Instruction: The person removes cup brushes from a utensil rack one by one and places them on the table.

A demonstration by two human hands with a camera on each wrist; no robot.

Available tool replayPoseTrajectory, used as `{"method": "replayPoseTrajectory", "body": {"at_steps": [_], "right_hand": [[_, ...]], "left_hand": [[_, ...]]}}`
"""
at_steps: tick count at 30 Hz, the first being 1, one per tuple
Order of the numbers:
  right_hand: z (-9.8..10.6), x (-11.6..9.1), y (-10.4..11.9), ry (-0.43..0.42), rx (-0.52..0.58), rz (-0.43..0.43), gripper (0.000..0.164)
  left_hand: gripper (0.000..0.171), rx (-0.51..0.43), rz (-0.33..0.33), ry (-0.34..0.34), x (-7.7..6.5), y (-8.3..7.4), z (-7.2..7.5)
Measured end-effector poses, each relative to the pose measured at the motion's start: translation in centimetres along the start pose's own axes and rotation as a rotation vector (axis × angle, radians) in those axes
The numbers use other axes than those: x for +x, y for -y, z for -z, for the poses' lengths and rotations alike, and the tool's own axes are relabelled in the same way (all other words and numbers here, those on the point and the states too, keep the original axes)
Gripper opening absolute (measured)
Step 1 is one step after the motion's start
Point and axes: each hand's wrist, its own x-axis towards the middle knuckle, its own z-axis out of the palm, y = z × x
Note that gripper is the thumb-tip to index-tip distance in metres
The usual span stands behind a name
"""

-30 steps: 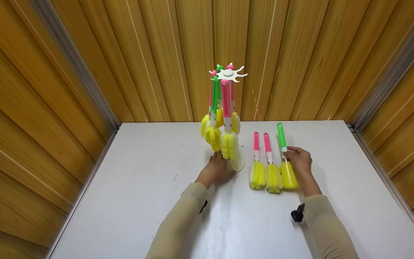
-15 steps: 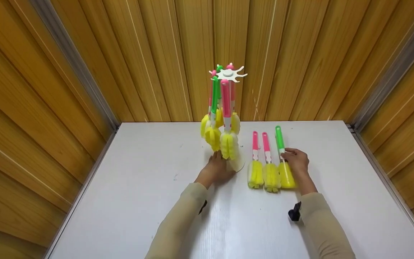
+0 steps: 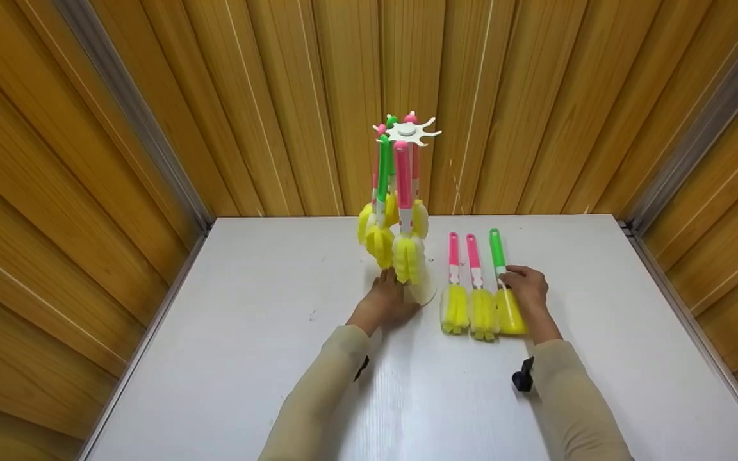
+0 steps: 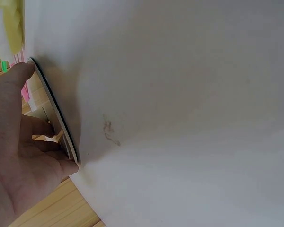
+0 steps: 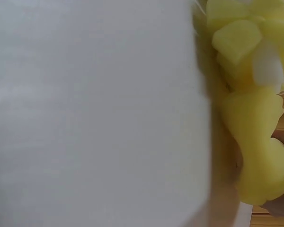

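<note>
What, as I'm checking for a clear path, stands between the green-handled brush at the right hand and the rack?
Two pink-handled brushes lie on the table between the green-handled brush and the rack; nothing visible stands above them.

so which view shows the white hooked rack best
Head view: it shows the white hooked rack upright, top to partly hidden base. The left wrist view mainly shows the base's edge at the left hand; the right wrist view, none discernible.
</note>
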Motion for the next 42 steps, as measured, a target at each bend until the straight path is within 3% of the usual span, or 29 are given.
{"method": "replayPoseTrajectory", "body": {"at_steps": [4,22,30,36,42], "right_hand": [[0.08,0.12,-0.18,-0.007,-0.012,-0.026,0.047],[0.37,0.40,0.01,0.046,-0.063,-0.098,0.050],[0.44,0.16,-0.06,0.058,-0.056,-0.093,0.049],[0.54,0.05,0.14,0.067,-0.047,-0.103,0.050],[0.38,0.06,0.10,0.057,-0.067,-0.090,0.049]], "left_hand": [[0.097,-0.037,0.023,0.002,0.03,-0.10,0.07],[0.099,-0.020,0.021,-0.008,0.10,-0.09,0.10],[0.093,0.071,-0.019,0.002,-0.06,-0.06,0.00],[0.099,-0.008,0.017,-0.001,0.05,-0.16,0.00],[0.099,-0.018,0.017,-0.011,0.00,-0.27,-0.03]]}}
